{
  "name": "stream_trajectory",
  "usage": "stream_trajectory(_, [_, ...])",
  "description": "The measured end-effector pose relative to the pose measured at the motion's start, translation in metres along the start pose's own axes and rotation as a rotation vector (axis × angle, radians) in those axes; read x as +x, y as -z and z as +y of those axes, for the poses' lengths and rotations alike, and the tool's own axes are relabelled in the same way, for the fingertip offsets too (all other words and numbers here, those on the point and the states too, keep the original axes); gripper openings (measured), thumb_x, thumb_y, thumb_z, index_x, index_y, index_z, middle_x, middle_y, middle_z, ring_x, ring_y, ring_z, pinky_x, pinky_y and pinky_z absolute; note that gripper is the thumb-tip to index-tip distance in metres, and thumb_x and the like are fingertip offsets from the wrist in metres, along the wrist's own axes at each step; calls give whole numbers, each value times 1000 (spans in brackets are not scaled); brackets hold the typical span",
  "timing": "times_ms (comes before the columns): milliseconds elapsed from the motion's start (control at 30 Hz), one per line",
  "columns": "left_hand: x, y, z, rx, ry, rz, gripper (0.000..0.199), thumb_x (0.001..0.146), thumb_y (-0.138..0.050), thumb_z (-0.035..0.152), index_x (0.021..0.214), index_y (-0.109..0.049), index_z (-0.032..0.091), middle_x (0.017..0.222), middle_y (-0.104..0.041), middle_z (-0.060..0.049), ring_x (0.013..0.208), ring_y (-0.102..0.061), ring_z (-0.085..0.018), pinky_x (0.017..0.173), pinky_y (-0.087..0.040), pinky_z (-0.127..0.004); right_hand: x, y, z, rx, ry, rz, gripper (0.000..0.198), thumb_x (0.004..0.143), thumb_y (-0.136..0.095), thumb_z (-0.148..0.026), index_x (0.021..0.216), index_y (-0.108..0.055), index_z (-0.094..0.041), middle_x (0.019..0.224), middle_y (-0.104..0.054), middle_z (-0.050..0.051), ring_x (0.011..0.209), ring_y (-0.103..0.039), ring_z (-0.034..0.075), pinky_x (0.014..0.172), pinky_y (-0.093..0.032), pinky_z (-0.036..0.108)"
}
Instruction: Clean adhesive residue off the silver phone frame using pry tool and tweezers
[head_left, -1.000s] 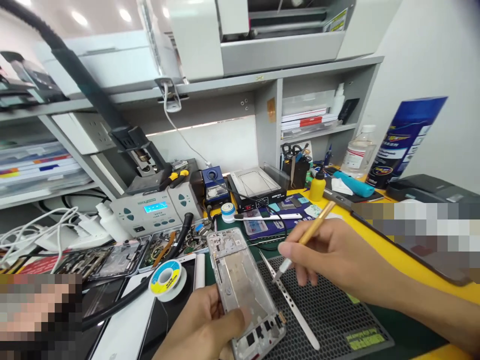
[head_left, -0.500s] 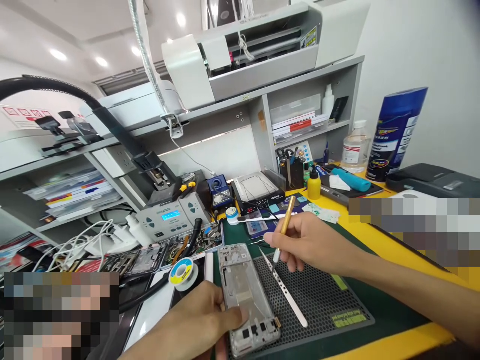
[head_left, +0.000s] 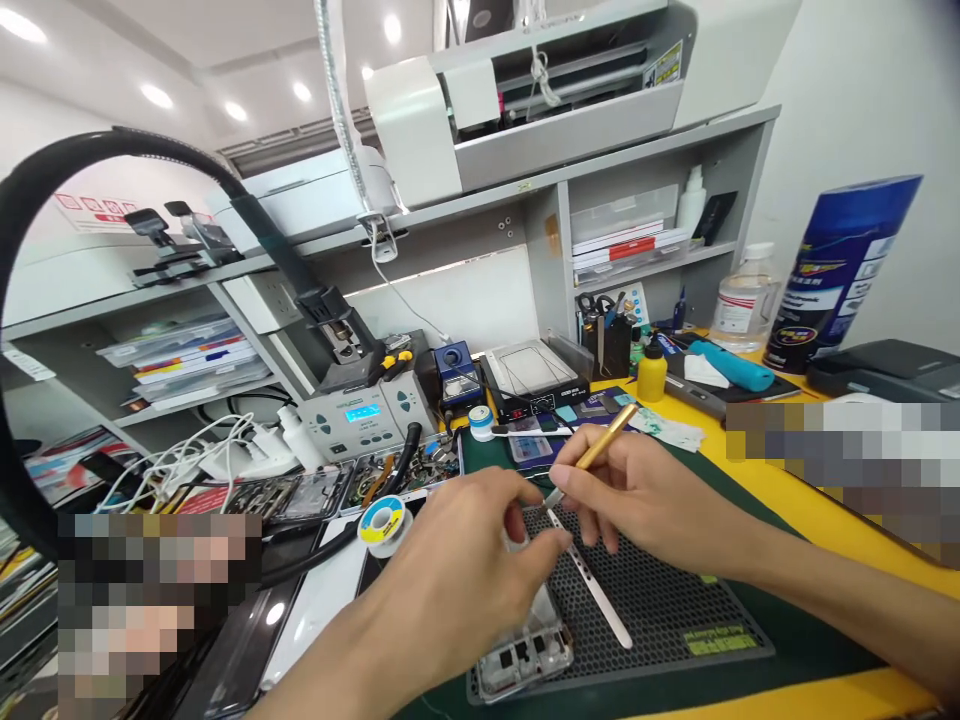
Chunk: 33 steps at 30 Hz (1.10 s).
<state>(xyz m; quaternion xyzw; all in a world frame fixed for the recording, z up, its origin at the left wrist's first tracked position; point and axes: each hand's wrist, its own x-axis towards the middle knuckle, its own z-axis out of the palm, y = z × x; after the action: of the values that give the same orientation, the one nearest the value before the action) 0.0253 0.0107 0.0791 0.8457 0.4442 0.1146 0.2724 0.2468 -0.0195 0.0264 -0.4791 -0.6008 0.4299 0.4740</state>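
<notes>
My right hand (head_left: 637,490) grips a slim craft knife (head_left: 609,436) with a gold handle, its blade pointing down and left. My left hand (head_left: 480,550) hovers over the phone frame (head_left: 525,655), thumb and index finger apart close to the blade tip. I see nothing between those fingers. Most of the silver phone frame is hidden under this hand; only its lower end with dark square cutouts shows clearly. White tweezers (head_left: 604,595) with a row of holes lie to its right on the black honeycomb mat (head_left: 667,600), their far end near the knife blade.
A solder spool (head_left: 384,525) stands left of my left hand. Behind are a hot-air station (head_left: 364,420), a tray of circuit boards (head_left: 405,472) and a small jar (head_left: 481,422). A yellow bottle (head_left: 652,374) and a tall blue spray can (head_left: 840,270) stand to the right.
My left hand has let go of the phone frame and risen toward the blade. The knife has tilted further right at its handle end. The view has shifted slightly.
</notes>
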Motion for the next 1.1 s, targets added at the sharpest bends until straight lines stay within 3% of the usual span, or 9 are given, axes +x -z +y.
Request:
stream_trajectory(133, [23, -2, 9, -8, -145, 15, 24, 99, -68, 31, 76, -66, 25, 69, -61, 5, 65, -46, -17, 66, -34, -37, -1, 0, 3, -28, 54, 34, 51, 104, -86, -70, 91, -62, -27, 60, -65, -6, 53, -63, 15, 52, -53, 25])
stream_trajectory(300, [31, 2, -1, -62, -277, -39, 26, 98, -65, 22, 72, -63, 26, 65, -60, 7, 60, -47, -14, 64, -36, -33, -2, 0, 5, -98, 55, -3, 51, 106, -78, -76, 99, -62, -28, 62, -64, -6, 53, -63, 17, 52, -54, 28])
stream_trajectory(433, [21, 1, -18, -119, -223, 21, 16, 90, -69, 27, 76, -62, 26, 63, -57, 8, 56, -43, -13, 60, -32, -32, -5, 5, 3, -220, 41, -48, 50, 104, -74, -74, 117, -67, -26, 78, -70, -2, 66, -69, 21, 60, -58, 32])
stream_trajectory(567, [9, 3, -42, -265, -132, 81, 21, 93, -66, 41, 80, -63, 25, 70, -58, 6, 63, -44, -14, 59, -34, -30, -2, 10, 3, -471, -42, -118, 36, 106, -74, -59, 97, -76, -25, 74, -67, -1, 67, -59, 21, 61, -44, 33])
stream_trajectory(667, [3, 1, -60, -371, -75, 46, 29, 96, -63, 50, 91, -71, 23, 72, -56, 6, 64, -44, -15, 57, -36, -30, 5, 5, 8, -687, -147, -115, 35, 101, -80, -48, 76, -67, -26, 67, -66, 2, 63, -53, 22, 60, -31, 35])
stream_trajectory(767, [-1, -3, -76, -409, -51, 31, 30, 95, -66, 51, 91, -74, 22, 70, -54, 5, 64, -45, -16, 57, -34, -31, 8, -3, 14, -779, -231, -111, 35, 98, -80, -40, 71, -63, -26, 67, -69, 3, 64, -55, 23, 62, -32, 36])
stream_trajectory(867, [-3, -6, -87, -422, -39, 46, 29, 96, -69, 51, 90, -74, 23, 66, -51, 6, 62, -43, -16, 56, -31, -31, 8, -3, 22, -755, -305, -95, 27, 92, -83, -36, 72, -69, -25, 68, -71, 2, 64, -58, 23, 62, -36, 35])
stream_trajectory(967, [-4, -7, -93, -457, -10, 88, 31, 99, -68, 55, 95, -75, 24, 73, -59, 4, 65, -49, -17, 57, -36, -31, 7, 7, 27, -628, -374, -51, 22, 86, -88, -35, 75, -72, -24, 68, -71, 0, 65, -60, 20, 59, -37, 31])
stream_trajectory(1100, [-4, -7, -92, -508, 39, 73, 30, 95, -70, 55, 94, -73, 25, 75, -61, 4, 66, -51, -18, 57, -38, -32, 9, 24, 25, -283, -439, -84, 38, 86, -99, -49, 92, -72, -24, 80, -81, 1, 72, -73, 20, 55, -49, 24])
